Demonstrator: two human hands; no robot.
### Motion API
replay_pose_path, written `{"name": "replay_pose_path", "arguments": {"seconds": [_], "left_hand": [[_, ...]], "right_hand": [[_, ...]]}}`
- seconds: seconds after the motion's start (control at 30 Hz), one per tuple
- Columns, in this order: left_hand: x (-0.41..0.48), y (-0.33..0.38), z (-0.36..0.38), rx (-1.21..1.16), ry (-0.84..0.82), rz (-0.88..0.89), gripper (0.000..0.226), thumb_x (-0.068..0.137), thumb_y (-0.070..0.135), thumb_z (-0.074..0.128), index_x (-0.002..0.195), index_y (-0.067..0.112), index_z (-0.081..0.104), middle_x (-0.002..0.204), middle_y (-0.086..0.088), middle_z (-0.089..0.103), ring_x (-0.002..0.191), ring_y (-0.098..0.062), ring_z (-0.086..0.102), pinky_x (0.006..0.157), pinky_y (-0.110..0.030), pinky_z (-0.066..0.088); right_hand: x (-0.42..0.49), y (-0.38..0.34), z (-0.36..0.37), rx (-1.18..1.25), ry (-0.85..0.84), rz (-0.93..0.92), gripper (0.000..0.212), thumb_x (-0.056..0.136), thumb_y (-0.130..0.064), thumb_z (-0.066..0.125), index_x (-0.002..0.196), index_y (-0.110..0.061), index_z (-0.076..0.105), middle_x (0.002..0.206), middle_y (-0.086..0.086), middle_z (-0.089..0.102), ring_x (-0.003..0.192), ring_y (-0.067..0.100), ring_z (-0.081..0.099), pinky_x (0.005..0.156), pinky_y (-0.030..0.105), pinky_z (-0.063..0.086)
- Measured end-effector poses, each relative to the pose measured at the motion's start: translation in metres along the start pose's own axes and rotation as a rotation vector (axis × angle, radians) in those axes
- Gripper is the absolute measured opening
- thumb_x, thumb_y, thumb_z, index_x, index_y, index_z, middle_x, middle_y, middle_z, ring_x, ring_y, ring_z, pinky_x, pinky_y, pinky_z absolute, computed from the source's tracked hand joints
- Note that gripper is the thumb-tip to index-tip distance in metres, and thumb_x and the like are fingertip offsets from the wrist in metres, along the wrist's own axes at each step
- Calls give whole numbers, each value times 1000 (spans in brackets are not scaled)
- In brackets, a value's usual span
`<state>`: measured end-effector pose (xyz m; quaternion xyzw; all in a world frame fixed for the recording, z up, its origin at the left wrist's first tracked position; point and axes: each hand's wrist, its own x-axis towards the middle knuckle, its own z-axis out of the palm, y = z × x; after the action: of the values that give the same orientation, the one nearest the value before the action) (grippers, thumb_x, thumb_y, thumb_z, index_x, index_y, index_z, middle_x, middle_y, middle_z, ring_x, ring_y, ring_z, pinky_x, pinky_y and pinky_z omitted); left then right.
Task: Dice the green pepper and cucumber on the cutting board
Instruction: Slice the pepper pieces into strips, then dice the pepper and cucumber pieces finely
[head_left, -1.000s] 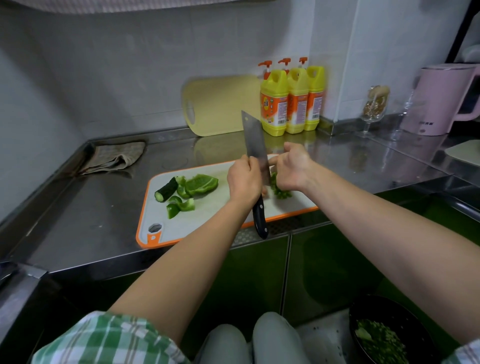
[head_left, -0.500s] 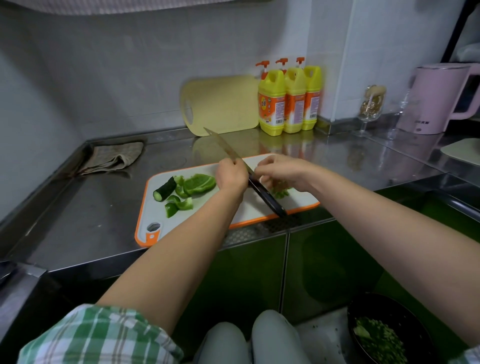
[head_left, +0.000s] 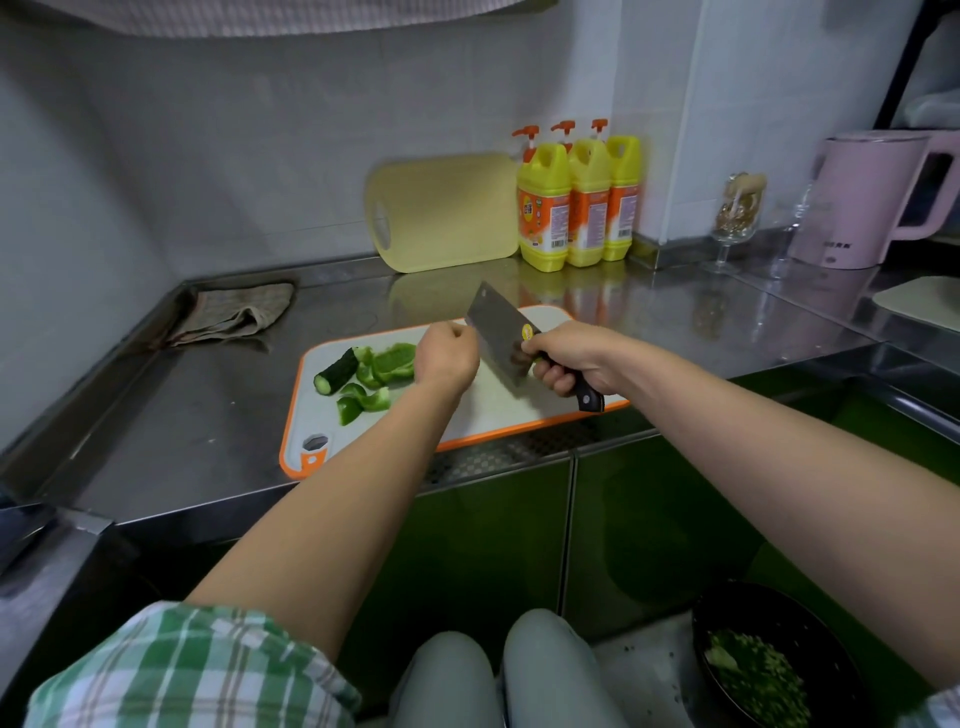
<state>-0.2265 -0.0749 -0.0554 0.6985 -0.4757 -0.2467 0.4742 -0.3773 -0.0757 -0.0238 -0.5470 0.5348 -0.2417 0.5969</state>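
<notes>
Of the hands, the right hand (head_left: 571, 358) grips the cleaver (head_left: 498, 332) by its handle, blade held above the cutting board (head_left: 483, 415), the left hand (head_left: 447, 358) curls beside the blade, pinching something or nothing I cannot tell, while green pepper pieces (head_left: 395, 358) and the cucumber stub (head_left: 336, 371) wait at the board's left end, likely for next cuts.

We have passed the wide steel cleaver with the black handle (head_left: 501, 338) from our left hand (head_left: 447, 356) to our right hand (head_left: 576, 358). It stood straight up before. Now it tips toward 11 o'clock, and our left hand sits just beside it.
</notes>
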Motion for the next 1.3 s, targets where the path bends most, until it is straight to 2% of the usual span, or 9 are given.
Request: {"name": "replay_pose_path", "arguments": {"seconds": [0.13, 0.27, 0.47, 0.57, 0.67, 0.8, 0.93, 1.13, 1.3], "left_hand": [[-6, -7, -5, 86, -10, 33, 18, 86, 20, 46, 72, 18, 58, 74, -6, 53, 69, -24, 44, 62, -39, 47], [-11, -7, -9, 128, -30, 63, 18, 84, 23, 46, 74, 19, 61, 78, -9, 59, 76, -26, 52, 78, -42, 54], [-12, -9, -17, 192, -35, 86, 19, 90, 17, 50, 77, 15, 64, 89, -16, 68, 88, -35, 63, 77, -45, 55], [-10, -14, -25, 253, -19, 111, 23, 88, 16, 49, 81, 9, 71, 88, -6, 67, 90, -32, 63, 78, -42, 55], [-5, -20, -39, 359, 74, 161, 23, 89, 17, 52, 93, 14, 75, 100, -6, 72, 98, -31, 63, 82, -36, 52], [5, -31, -59, 653, 162, 244, 25, 90, 25, 62, 114, 21, 69, 117, -9, 65, 116, -32, 45, 91, -37, 40], [11, -40, -68, 838, 124, 246, 36, 86, 22, 62, 122, 22, 64, 121, -10, 61, 117, -32, 40, 90, -37, 36], [16, -45, -66, 880, 77, 292, 26, 88, 23, 61, 113, 23, 70, 109, -9, 67, 113, -30, 44, 85, -35, 33], [16, -43, -63, 731, 41, 502, 26, 87, 19, 61, 110, 23, 73, 101, -8, 70, 103, -29, 50, 83, -37, 44]], "right_hand": [[3, 12, -5, -16, 57, 52, 25, 99, -5, 36, 75, -14, 36, 60, 1, 28, 25, 3, 23, 29, 11, 17], [3, 11, -14, -4, 158, 3, 29, 102, -6, 33, 74, -14, 35, 60, 2, 29, 25, 4, 23, 30, 12, 17], [3, 7, -6, -43, 75, 57, 25, 101, -8, 37, 77, -13, 38, 61, 1, 31, 26, 4, 23, 29, 11, 18], [4, 4, -5, -70, 171, -11, 29, 102, -7, 33, 74, -13, 37, 60, 3, 31, 38, 9, 25, 32, 13, 18], [1, -3, 0, -60, 133, -84, 24, 102, -10, 37, 79, -13, 37, 60, 4, 33, 38, 8, 27, 32, 14, 20], [1, -10, 17, -272, 123, -135, 12, 100, -8, 39, 92, -3, 45, 61, 11, 46, 44, 17, 38, 37, 19, 29], [4, -11, 29, -442, 94, -101, 27, 97, -4, 28, 80, 4, 48, 57, 16, 50, 42, 23, 46, 37, 21, 40], [14, -16, 26, -705, 165, -84, 23, 93, -6, 38, 73, 3, 47, 56, 15, 55, 43, 25, 55, 44, 28, 47], [17, -18, 28, -813, 174, -92, 21, 90, -5, 41, 76, 4, 54, 58, 15, 59, 45, 27, 57, 49, 30, 51]]}}
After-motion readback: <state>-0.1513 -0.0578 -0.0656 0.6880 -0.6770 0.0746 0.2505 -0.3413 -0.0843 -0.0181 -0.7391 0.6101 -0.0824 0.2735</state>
